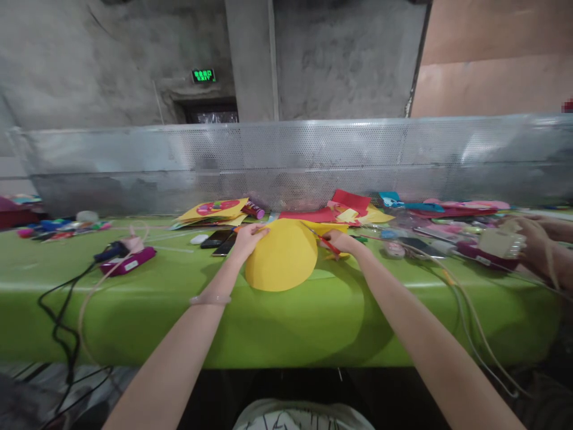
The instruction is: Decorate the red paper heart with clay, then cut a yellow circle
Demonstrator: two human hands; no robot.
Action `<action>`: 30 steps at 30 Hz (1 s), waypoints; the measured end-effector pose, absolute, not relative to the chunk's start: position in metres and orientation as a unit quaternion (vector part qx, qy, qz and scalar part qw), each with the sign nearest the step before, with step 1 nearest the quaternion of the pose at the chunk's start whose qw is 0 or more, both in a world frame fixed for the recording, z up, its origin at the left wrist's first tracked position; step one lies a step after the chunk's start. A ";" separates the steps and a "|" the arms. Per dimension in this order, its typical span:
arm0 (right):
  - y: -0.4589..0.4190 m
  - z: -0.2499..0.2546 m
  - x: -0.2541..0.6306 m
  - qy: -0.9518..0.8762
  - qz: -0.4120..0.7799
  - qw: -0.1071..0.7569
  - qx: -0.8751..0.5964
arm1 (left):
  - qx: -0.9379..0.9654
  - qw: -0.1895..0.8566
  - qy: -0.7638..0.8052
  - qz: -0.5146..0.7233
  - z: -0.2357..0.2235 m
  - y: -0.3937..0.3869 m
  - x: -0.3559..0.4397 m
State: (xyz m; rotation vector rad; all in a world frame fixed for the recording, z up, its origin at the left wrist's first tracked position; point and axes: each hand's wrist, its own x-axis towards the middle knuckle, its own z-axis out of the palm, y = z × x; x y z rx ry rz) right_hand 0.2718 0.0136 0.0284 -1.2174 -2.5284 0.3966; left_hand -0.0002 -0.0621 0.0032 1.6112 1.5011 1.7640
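Observation:
A yellow sheet of paper (282, 257) with a rounded lower outline is held up over the green-covered table. Its upper left edge is pinched in my left hand (249, 239). My right hand (341, 240) is closed round a pair of red-handled scissors (329, 243), whose blades meet the paper's upper right edge. To the right of the blades, a strip of the same yellow paper sticks out toward my right hand. Dark phones (218, 239) lie just beyond my left hand.
Stacked colored paper (215, 209) and red sheets (351, 203) lie along the back, before a perforated metal panel (313, 161). Purple power strips with cables (129, 261) sit at left and right. At the right edge, another person's hand (537, 248) is near a pale block.

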 end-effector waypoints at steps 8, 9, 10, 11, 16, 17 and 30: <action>0.019 0.028 0.271 -0.882 0.139 0.156 -0.423 | 0.576 0.157 0.527 0.605 0.004 -0.065 0.003; 0.020 0.027 0.271 -0.881 0.140 0.155 -0.425 | 0.576 0.155 0.528 0.604 0.004 -0.065 0.002; 0.020 0.027 0.271 -0.880 0.141 0.154 -0.427 | 0.577 0.154 0.528 0.604 0.004 -0.064 0.002; 0.020 0.027 0.271 -0.880 0.143 0.152 -0.427 | 0.577 0.152 0.529 0.604 0.004 -0.064 0.002; 0.019 0.026 0.274 -0.884 0.154 0.145 -0.418 | 0.574 0.151 0.532 0.604 0.002 -0.061 0.000; 0.019 0.026 0.275 -0.884 0.154 0.145 -0.416 | 0.574 0.152 0.532 0.603 0.001 -0.061 -0.001; 0.024 0.024 0.272 -0.897 0.136 0.153 -0.391 | 0.602 0.156 0.525 0.580 -0.001 -0.058 -0.003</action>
